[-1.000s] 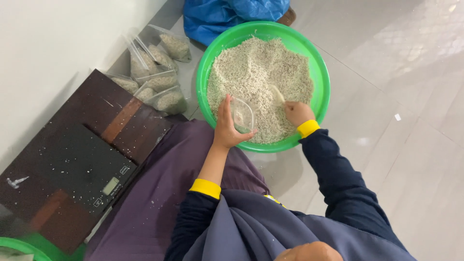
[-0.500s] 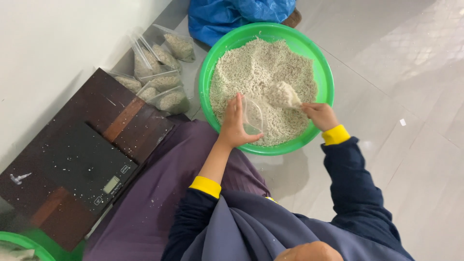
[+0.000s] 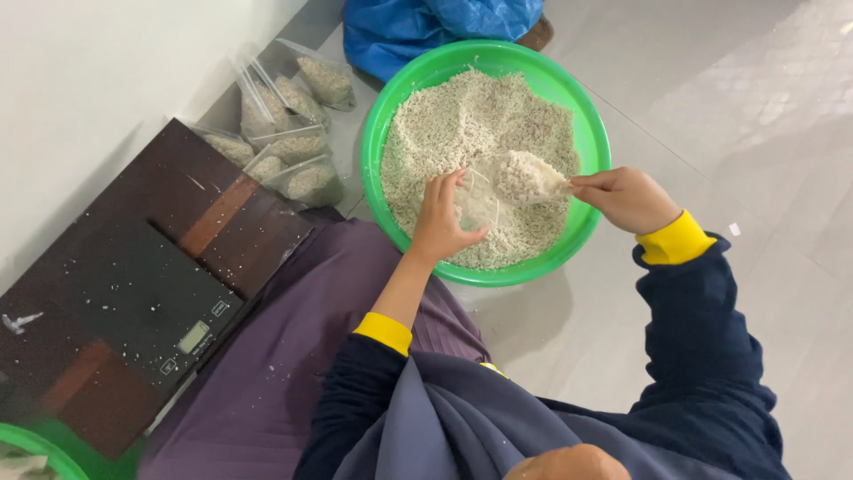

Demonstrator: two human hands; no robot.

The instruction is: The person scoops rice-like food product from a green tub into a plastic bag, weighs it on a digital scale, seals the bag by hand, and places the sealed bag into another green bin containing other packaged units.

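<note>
Left hand: the left hand (image 3: 442,222) grips a small clear bag (image 3: 477,203) by its rim, fingers curled on the near side and thumb on the other, apparently so that the mouth stays spread and turned toward the other hand.

Right hand: the right hand (image 3: 627,199) is closed on the handle of a pale scoop (image 3: 528,177), pinching it between thumb and fingers; the scoop is heaped with grain and held level, which keeps the load from spilling.

Scoop and bag: the scoop's bowl sits just beside the bag's mouth, between the two hands; whether it touches the plastic is hard to tell, since the bag is nearly see-through.

Basin: the green basin (image 3: 591,124) lies directly under both hands, filled with whitish grain (image 3: 462,116), so anything that falls lands back in the pile.

Left arm pose: forearm bare from the yellow cuff (image 3: 384,331) up, reaching straight forward, wrist bent slightly back.

Right arm pose: elbow out wide to the right, sleeve down to the wrist, hand coming in sideways toward the left hand.

Beyond the left hand: several filled clear bags (image 3: 298,133) lean together by the wall.

Left of the left arm: a dark scale (image 3: 133,302) on a brown board, dusted with stray grains.

Beyond the basin: a crumpled blue plastic sack (image 3: 426,27).
</note>
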